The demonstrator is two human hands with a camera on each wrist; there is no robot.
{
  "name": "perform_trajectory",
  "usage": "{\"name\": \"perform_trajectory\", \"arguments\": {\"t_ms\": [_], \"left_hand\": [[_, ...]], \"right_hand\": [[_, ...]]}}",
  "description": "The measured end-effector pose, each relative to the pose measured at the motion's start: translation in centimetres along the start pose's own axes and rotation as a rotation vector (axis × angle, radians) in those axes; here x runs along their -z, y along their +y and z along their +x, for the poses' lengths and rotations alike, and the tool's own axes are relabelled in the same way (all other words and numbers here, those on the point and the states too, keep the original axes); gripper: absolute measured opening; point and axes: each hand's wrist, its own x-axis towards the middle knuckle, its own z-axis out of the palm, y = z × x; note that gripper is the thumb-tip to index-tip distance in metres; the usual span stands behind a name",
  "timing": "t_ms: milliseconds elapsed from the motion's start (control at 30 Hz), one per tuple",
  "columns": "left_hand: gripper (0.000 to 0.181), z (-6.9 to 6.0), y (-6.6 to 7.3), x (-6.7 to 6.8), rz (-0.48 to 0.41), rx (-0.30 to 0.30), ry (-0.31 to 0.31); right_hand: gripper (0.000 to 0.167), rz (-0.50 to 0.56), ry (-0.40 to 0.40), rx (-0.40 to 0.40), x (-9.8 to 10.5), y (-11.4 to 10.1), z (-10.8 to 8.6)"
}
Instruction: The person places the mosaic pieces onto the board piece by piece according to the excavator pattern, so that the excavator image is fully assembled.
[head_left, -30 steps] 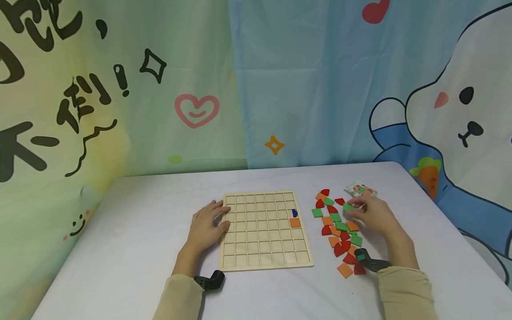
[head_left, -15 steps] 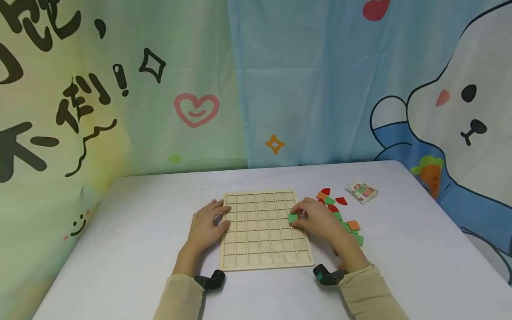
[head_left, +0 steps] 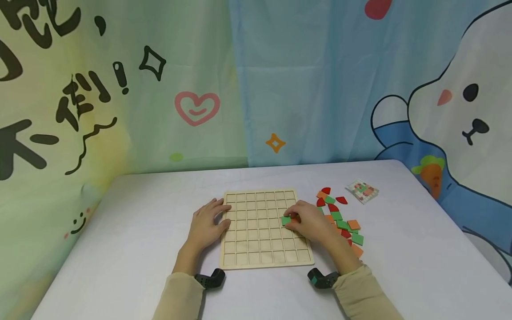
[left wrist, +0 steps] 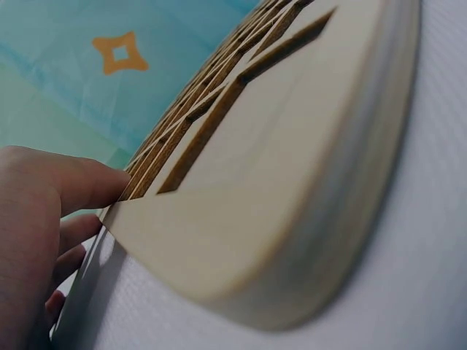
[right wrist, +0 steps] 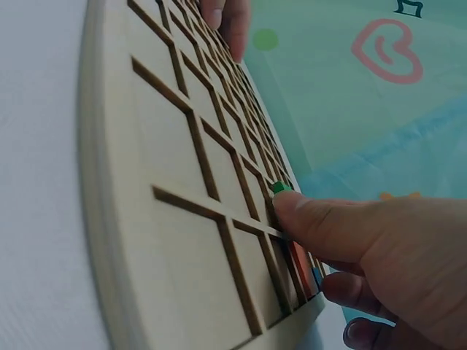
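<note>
Nearest, two beige sleeves (head_left: 180, 298) reach in over the bench (head_left: 132, 249), with a black device on each wrist, the left one (head_left: 210, 280) just clear of the board's near left corner. The pale gridded board (head_left: 260, 244) lies flat between the bench's left and right edges, well short of the far edge. The left hand (head_left: 208, 224) rests relaxed against its left side, fingertips and thumb touching the rim. The right hand (head_left: 312, 221) pinches a green tile (head_left: 286, 221) over the second column from the board's right side; whether it is seated cannot be told. Just beside it, an orange tile (right wrist: 300, 266) and a blue piece (right wrist: 317, 275) lie partly behind the fingers. The right hand and forearm block some loose red, green and orange pieces (head_left: 337, 216), scattered between board and right edge. Beyond, a printed card (head_left: 363, 190) lies toward the far right corner. A printed curtain (head_left: 192, 146) hangs behind the far edge.
</note>
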Motion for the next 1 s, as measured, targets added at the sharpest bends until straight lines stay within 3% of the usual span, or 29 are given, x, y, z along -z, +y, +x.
{"name": "perform_trajectory", "arguments": {"t_ms": [467,733,1000], "left_hand": [[0.042,0.0,-0.4,0.2,0.018,0.014,-0.008],[0.044,0.1,-0.3,-0.1,0.009,0.014,0.002],[0.043,0.1,-0.2,-0.2,0.011,0.009,0.009]], "right_hand": [[0.027,-0.007,0.016,-0.008,-0.6,-0.1,0.4],[0.028,0.017,0.147,-0.030,-1.3,0.4,0.7],[0.030,-0.004,0.188,-0.063,-1.8,0.4,1.0]]}}
